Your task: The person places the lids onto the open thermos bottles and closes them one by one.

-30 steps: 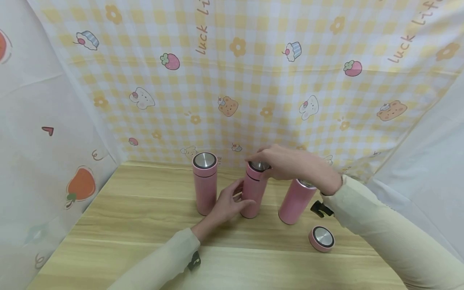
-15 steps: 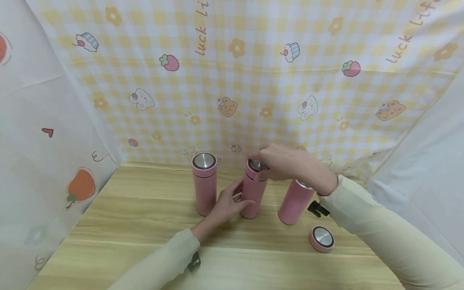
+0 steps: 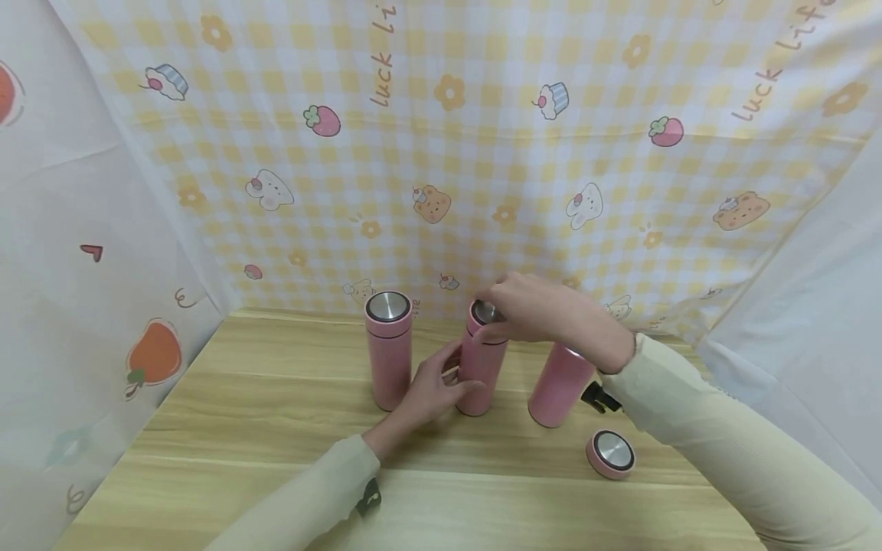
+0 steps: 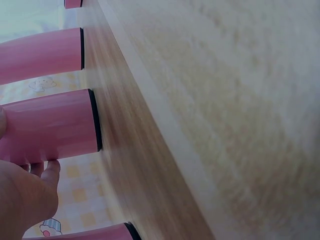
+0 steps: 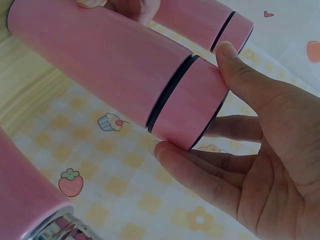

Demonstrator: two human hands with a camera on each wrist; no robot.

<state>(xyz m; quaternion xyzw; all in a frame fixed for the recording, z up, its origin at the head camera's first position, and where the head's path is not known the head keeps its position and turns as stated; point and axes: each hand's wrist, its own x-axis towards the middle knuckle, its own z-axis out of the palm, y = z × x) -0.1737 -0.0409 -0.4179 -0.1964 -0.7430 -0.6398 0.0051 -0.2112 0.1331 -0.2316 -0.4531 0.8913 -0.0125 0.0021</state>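
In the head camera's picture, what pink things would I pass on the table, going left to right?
Left capped bottle → middle capped bottle → uncapped bottle → loose lid.

**Visibility Restricted Around Both Hands**

Head view: the right hand (image 3: 534, 310) obscures part of the cap (image 3: 486, 312) of the middle bottle (image 3: 480, 375); its wrist conceals most of the uncapped bottle's (image 3: 558, 392) top. The left hand's (image 3: 432, 386) fingertips are hidden behind the middle bottle. Both sleeves (image 3: 730, 440) are cut off by the frame. Left wrist view: near tabletop (image 4: 250, 115) blurred; bottle tops cropped. Right wrist view: uncapped bottle cropped left and below.
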